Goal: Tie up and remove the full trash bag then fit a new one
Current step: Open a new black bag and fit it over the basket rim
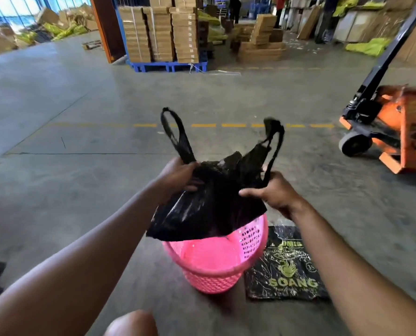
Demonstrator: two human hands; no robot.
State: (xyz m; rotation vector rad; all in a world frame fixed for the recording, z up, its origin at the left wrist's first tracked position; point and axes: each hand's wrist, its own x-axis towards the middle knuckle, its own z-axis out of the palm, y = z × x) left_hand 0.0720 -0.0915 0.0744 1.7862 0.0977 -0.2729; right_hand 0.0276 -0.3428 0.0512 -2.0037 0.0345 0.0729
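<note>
Black trash bag (pixel 209 204) hung above pink mesh bin (pixel 216 263), lower edge draped over bin's far rim, two handle loops sticking up. Left hand (pixel 177 177) closed on bag's left top edge at base of one loop. Right hand (pixel 274 192) pinched right edge, thumb over plastic, other loop rising beside fingers. Flat printed bag pack (pixel 285 265) lay on concrete floor (pixel 80 166) beside bin. Orange pallet jack (pixel 393 132) stood off right.
</note>
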